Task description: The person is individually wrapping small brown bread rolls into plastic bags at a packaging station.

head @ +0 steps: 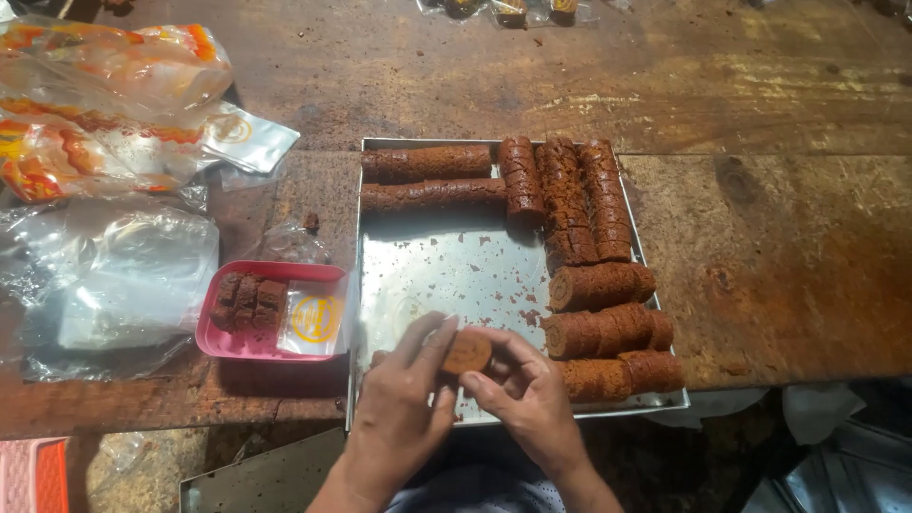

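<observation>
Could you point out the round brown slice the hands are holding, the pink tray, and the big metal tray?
round brown slice (pixel 467 352), head view, middle of its flat face.
pink tray (pixel 275 271), head view, far rim.
metal tray (pixel 446 271), head view, bare floor.

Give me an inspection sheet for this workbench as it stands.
Surface: worn, stained wooden table, with brown crumbs on the metal tray.
Job's things: brown cake rolls line the tray's far and right sides, some cut into slices; a pink tray holds a few slices and a small packet.
Clutter: printed plastic bags and clear wrappers lie at the left.
Grippers: left hand and right hand together hold one round slice over the tray's near edge.
Cables: nothing seen.
Surroundings: more wrapped pieces lie at the far edge; a metal sheet sits below the table.
</observation>
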